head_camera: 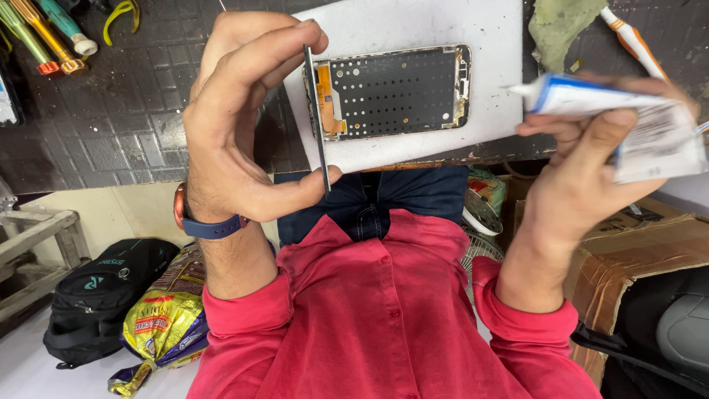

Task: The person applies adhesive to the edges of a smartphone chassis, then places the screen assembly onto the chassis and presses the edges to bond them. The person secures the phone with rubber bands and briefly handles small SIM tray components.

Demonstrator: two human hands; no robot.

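Yellow-and-green screwdrivers lie at the far left corner of the dark gridded counter as I look down. Moving right, my left hand, with a watch on its wrist, is curled around a thin dark panel, pinching it edge-on between fingertips on top and thumb below, so it stands upright above the counter's near edge. Just beside it, a stripped phone frame with a perforated metal plate lies flat on a white sheet, near the middle of the counter. Further right, a greenish cloth and a white-and-orange brush rest at the far right part of the counter. My right hand is closed on a white-and-blue glue tube, its nozzle pointing left toward the frame, held off the counter's near right edge.
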